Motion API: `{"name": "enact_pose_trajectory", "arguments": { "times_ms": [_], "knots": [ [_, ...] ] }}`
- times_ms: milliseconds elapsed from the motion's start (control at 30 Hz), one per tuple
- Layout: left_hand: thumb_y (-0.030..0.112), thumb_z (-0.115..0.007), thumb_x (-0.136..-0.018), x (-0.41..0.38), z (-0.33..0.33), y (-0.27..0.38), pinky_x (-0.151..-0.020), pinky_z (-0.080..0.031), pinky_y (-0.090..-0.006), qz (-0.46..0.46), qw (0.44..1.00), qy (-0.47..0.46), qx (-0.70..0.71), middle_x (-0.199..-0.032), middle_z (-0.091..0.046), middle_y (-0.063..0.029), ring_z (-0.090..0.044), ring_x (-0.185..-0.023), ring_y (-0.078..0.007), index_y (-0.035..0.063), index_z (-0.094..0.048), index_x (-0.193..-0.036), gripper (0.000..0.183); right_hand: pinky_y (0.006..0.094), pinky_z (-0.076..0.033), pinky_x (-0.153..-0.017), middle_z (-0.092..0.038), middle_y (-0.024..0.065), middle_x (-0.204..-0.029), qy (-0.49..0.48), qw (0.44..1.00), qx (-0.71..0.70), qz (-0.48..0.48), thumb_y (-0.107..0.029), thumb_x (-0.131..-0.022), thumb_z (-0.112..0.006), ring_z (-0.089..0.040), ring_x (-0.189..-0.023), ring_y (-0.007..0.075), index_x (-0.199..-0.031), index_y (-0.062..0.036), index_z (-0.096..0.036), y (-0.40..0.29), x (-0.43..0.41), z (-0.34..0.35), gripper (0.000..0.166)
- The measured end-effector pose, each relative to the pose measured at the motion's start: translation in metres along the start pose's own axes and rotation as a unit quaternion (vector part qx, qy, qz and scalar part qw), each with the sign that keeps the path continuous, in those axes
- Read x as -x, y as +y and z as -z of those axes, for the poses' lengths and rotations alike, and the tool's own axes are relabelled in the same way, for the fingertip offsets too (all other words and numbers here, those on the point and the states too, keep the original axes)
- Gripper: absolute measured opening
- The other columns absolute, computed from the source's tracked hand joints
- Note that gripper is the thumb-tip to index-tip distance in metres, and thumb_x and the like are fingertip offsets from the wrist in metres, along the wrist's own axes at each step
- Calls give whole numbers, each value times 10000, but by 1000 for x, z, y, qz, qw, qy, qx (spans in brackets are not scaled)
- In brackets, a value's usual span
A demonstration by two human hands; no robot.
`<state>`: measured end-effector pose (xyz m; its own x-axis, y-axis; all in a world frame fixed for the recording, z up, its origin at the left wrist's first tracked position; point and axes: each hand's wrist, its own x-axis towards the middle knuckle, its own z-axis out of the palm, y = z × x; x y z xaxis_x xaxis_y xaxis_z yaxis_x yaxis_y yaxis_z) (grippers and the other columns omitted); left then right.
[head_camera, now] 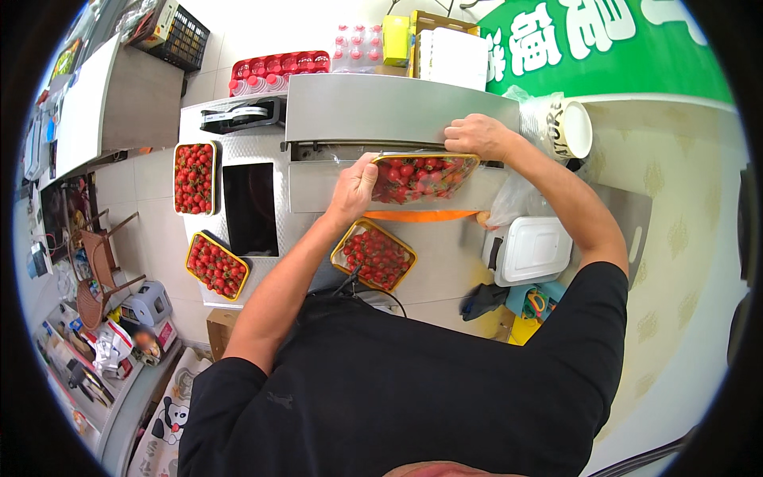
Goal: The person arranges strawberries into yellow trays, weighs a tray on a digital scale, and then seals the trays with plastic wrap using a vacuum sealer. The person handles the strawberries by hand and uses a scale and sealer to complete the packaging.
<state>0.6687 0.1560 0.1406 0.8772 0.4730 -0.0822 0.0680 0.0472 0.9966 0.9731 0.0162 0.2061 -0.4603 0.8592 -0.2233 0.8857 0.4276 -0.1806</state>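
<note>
My left hand [353, 188] grips the left end of a tray of cherry tomatoes [417, 179], which is tilted up in front of a metal wrapping machine [393, 110]. Clear plastic film covers the fruit and catches the light. Beyond the tray's right end, my right hand [480, 137] has its fingers curled at the machine's slot; whether film is pinched in them is hidden. Nearer my body lies another cherry tomato tray [375, 253] with a yellow rim. Two more trays sit at the left, one upper [195, 177] and one lower [217, 266].
A black hot plate [250, 208] is set in the machine's left part, below a tape dispenser [241, 114]. To the right are stacked paper tubs [554, 126], a white lidded container [534, 249] and scissors [536, 303]. Bottles in a red crate [280, 64] stand behind.
</note>
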Motion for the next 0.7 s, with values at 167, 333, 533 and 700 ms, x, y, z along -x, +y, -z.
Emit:
{"name": "enact_pose_trajectory", "arguments": {
  "times_ms": [167, 333, 533, 700],
  "knots": [
    [444, -437, -1067, 0, -2, 6, -732, -457, -297, -14, 1000, 5, 17, -791, -561, -42, -499, -772, -122, 70, -602, -1233, 442, 324, -497, -700, -527, 12, -916, -41, 997, 45, 51, -147, -820, -587, -589, -930, 176, -841, -150, -558, -3, -7, 2, 36],
    [454, -438, -1063, 2, -2, 3, -704, -452, -303, 18, 999, -21, 34, -762, -553, -39, -489, -727, -136, 63, -604, -1223, 454, 330, -512, -700, -523, 16, -910, -75, 997, -15, 20, -121, -798, -615, -595, -924, 183, -903, -145, -607, -11, 14, -7, 108],
    [467, -433, -1062, -1, 1, 8, -674, -442, -305, 3, 999, 0, 49, -743, -541, -36, -482, -712, -129, 49, -601, -1211, 475, 354, -522, -646, -521, 19, -907, -66, 992, -101, -21, -91, -771, -648, -603, -880, 207, -892, -144, -604, -12, -6, 3, 139],
    [464, -438, -1061, -5, 3, 13, -693, -453, -301, 17, 999, -24, 33, -765, -570, -33, -501, -731, -130, 41, -602, -1201, 475, 365, -523, -640, -531, 13, -878, -45, 990, -120, -55, -69, -747, -668, -607, -871, 214, -849, -136, -596, -16, 10, -7, 141]
  ]
}}
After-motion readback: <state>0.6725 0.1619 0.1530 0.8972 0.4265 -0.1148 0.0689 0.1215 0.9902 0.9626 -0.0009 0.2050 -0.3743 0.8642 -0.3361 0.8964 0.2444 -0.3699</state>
